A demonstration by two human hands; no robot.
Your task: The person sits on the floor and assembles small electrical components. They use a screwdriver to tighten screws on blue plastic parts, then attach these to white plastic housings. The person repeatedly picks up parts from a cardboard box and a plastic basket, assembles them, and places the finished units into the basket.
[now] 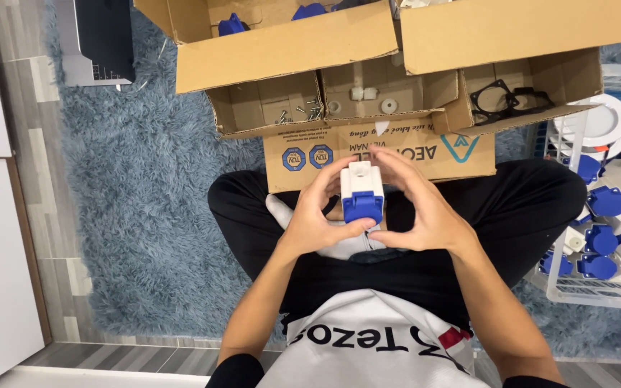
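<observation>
A white and blue plug-socket part (362,191) is held upright above my crossed legs, its blue end towards me. My left hand (315,214) wraps its left side, fingers curled over the top. My right hand (418,208) grips its right side and underside. Both hands touch it at once.
Small open cardboard boxes lie ahead: one with screws (297,113), one with white round pieces (369,96), one with black gaskets (506,100). A larger box (267,43) holds blue parts. A white wire basket (612,230) at the right holds several blue and white sockets. A blue shaggy rug (145,194) covers the floor.
</observation>
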